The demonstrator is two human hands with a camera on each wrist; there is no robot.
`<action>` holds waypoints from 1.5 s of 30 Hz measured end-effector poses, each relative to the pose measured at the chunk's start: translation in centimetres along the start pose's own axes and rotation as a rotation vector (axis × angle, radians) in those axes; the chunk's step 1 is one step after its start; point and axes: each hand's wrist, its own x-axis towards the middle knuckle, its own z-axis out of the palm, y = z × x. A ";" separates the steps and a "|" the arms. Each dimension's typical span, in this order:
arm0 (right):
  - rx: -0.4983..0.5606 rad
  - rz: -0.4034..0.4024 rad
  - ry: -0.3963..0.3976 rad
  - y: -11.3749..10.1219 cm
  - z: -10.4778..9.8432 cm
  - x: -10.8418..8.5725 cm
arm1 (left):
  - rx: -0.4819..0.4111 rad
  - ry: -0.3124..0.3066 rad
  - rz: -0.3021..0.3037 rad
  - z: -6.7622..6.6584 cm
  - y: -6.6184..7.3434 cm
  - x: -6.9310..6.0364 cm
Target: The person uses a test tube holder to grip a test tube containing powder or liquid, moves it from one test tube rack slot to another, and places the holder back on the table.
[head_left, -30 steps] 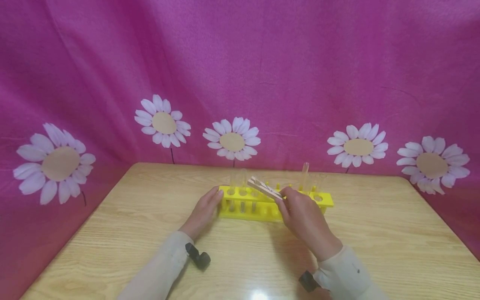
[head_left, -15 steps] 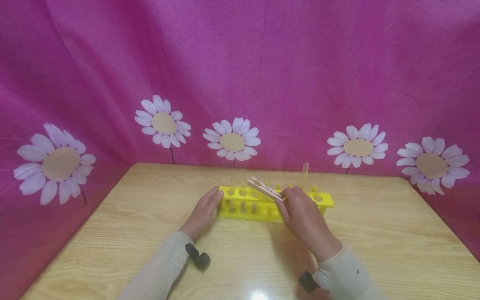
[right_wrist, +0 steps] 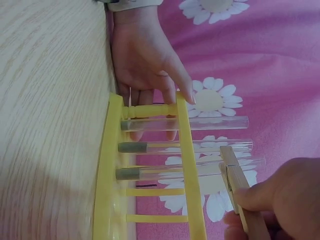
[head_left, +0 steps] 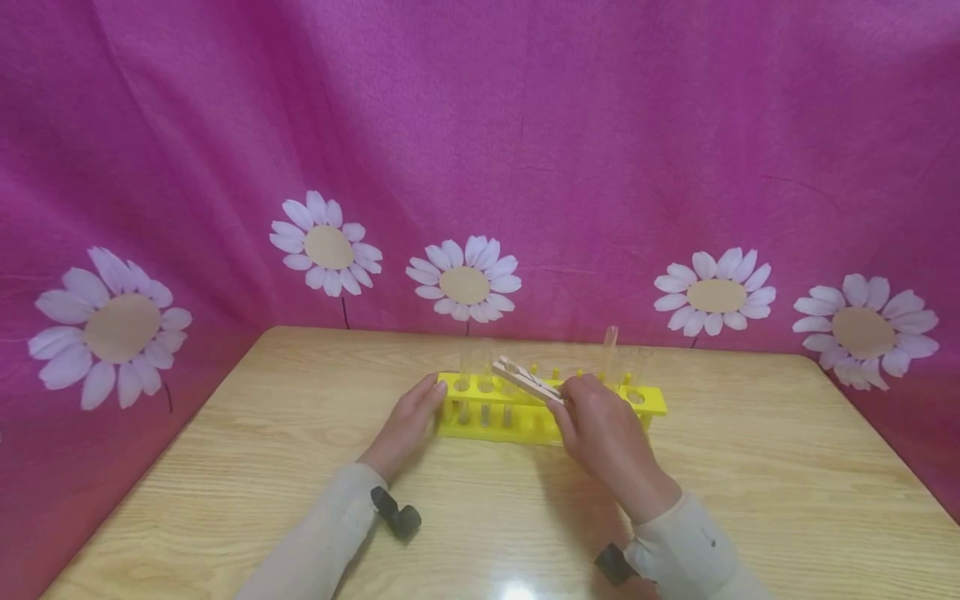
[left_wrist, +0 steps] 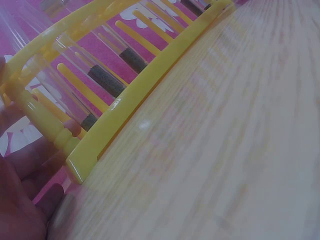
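Observation:
A yellow test tube rack (head_left: 480,432) stands on the table. My left hand (head_left: 405,421) grips its left end, thumb at the top plate and fingers around the end post (left_wrist: 42,120). My right hand (head_left: 611,442) pinches a wooden test tube clamp (head_left: 527,381), tilted over the rack. In the right wrist view, the clamp's front end lies at the upper part of the third test tube (right_wrist: 127,173); whether it bites the glass, I cannot tell. Two more tubes with dark contents, a middle one (right_wrist: 132,147) and an outer one (right_wrist: 220,123), stand nearer my left hand.
Further glass tubes (head_left: 611,350) stand at the rack's right end, partly behind my right hand. Yellow pegs (head_left: 556,373) line the back. The wooden table (head_left: 300,367) meets a pink flowered curtain (head_left: 570,167) behind and at both sides.
My right hand and the clamp have shifted very slightly to the left. The left hand and the rack have stayed put.

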 end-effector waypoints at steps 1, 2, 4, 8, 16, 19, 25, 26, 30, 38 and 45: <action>-0.003 0.002 -0.001 0.0 0.0 0.0 | -0.003 0.000 -0.001 0.0 0.0 0.0; -0.007 0.003 -0.002 0.0 0.0 0.0 | -0.006 0.001 -0.002 0.0 0.0 0.0; -0.010 0.007 -0.010 0.0 0.0 0.0 | -0.006 0.001 -0.008 0.0 0.0 0.0; -0.012 0.013 -0.017 0.0 0.0 0.1 | -0.004 -0.001 -0.009 0.0 0.0 0.0; -0.015 -0.005 -0.007 0.0 -0.1 0.0 | -0.005 -0.004 -0.007 0.0 0.0 0.0; -0.021 -0.020 0.005 0.0 -0.1 0.0 | -0.008 -0.004 -0.003 0.0 -0.1 0.1; -0.017 -0.005 0.008 -0.1 -0.2 0.0 | -0.004 -0.001 0.008 -0.1 -0.3 0.2; -0.015 0.000 0.006 -0.1 -0.3 0.0 | 0.000 0.001 0.005 -0.1 -0.3 0.2; -0.012 0.004 0.020 -0.2 -0.4 0.0 | 0.003 0.002 -0.007 -0.1 -0.4 0.2; 0.008 0.013 0.063 -0.2 -1.0 0.0 | -0.015 0.004 0.006 0.1 -0.6 0.3; 0.043 -0.008 0.103 -0.3 -1.5 0.0 | -0.001 0.013 -0.003 0.0 -0.5 0.2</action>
